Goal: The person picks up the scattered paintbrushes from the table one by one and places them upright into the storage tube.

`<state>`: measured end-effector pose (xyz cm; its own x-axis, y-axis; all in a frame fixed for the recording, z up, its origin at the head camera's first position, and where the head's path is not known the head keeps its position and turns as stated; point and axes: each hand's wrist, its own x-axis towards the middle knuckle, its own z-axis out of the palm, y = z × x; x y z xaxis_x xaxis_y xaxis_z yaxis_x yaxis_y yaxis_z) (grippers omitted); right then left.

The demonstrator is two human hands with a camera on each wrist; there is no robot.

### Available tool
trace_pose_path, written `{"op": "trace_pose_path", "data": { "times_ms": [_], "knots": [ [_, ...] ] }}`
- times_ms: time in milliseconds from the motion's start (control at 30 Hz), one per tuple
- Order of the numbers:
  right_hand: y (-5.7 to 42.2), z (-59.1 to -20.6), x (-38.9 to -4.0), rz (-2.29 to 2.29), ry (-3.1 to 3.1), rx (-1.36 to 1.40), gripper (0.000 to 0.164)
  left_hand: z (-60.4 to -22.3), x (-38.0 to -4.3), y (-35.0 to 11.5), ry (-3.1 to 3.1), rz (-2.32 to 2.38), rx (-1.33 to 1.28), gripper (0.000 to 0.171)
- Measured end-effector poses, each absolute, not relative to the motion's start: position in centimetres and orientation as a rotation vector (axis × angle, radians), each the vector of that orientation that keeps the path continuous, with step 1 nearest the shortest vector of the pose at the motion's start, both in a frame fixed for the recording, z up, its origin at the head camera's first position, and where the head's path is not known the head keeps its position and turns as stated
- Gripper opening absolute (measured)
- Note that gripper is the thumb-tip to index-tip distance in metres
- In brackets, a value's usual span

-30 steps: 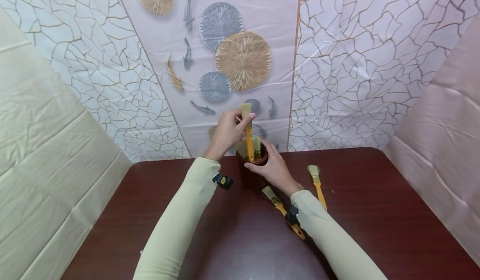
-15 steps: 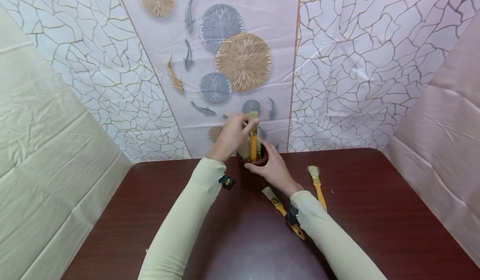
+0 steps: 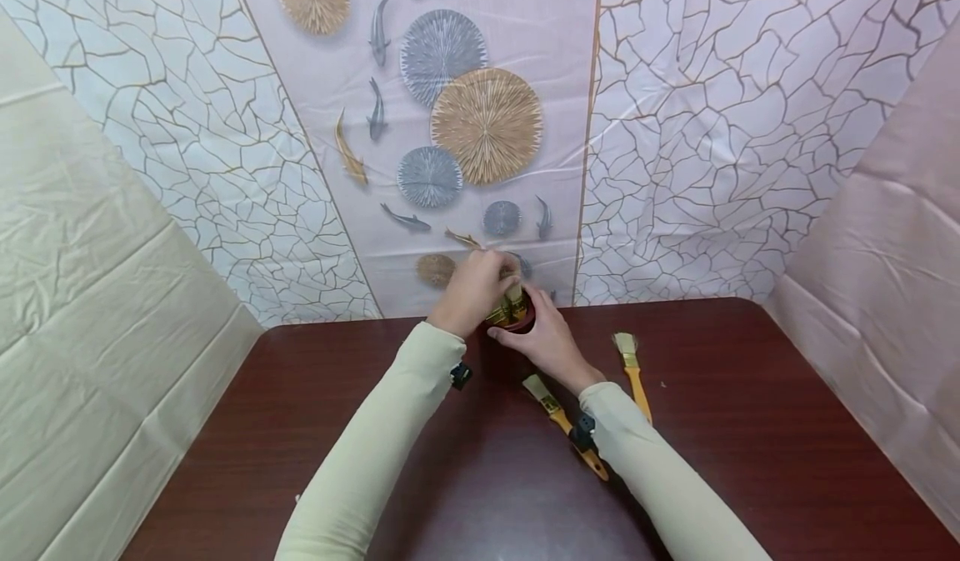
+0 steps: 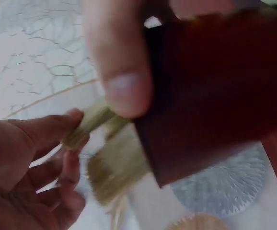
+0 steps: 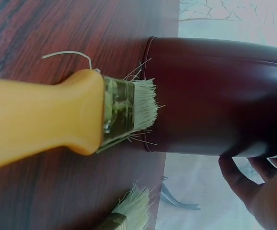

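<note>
At the back of the table stands a dark red-brown cup [image 3: 522, 326] with several paintbrushes in it, bristles up. My right hand [image 3: 550, 338] grips the cup around its side, the thumb at the rim. The left hand [image 3: 474, 290] is over the mouth of the cup. In the left wrist view, its thumb and fingers pinch a paintbrush [image 4: 87, 125] by the pale bristles. That brush's handle is hidden inside the cup. Broader bristles of another brush [image 4: 121, 165] stick out beside it. The right wrist view shows the cup's smooth wall [image 5: 210, 96] and my right fingers [image 5: 239, 184] against it.
One loose yellow-handled paintbrush [image 3: 558, 415] lies near the cup, partly under my right wrist. Another loose brush [image 3: 632, 365] lies farther right, its handle end behind the sleeve. A patterned cloth wall [image 3: 487, 127] rises right behind the table [image 3: 712, 428].
My left hand has come down and slightly right, lowering the paintbrush so its yellow handle is now out of sight in the cup. The right hand stays on the cup.
</note>
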<state>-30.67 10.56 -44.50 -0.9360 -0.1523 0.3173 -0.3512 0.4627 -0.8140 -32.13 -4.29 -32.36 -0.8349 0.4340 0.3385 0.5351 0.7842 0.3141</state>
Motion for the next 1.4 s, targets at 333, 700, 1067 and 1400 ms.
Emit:
{"op": "trace_pose_path", "data": {
  "times_ms": [333, 700, 1067, 1400],
  "knots": [
    [10.6, -44.6, -30.6, 1.458, -2.534, 0.428, 0.099, -34.5, -33.1, -5.3, -2.637, -0.561, -0.647, 0.032],
    [10.5, -44.4, -30.6, 1.468, -2.551, 0.443, 0.105, -35.6, -31.2, -12.1, -2.440, -1.368, -0.529, 0.044],
    [10.8, -43.8, -29.8, 1.554, -2.580, 0.525, 0.092, -41.7, -29.0, -12.7, -2.723, -1.215, -0.589, 0.072],
    [10.1, -43.7, -29.0, 1.572, -2.558, 0.563, 0.076, -43.8, -28.5, -9.1, -2.524, -1.367, -0.440, 0.082]
  ]
}}
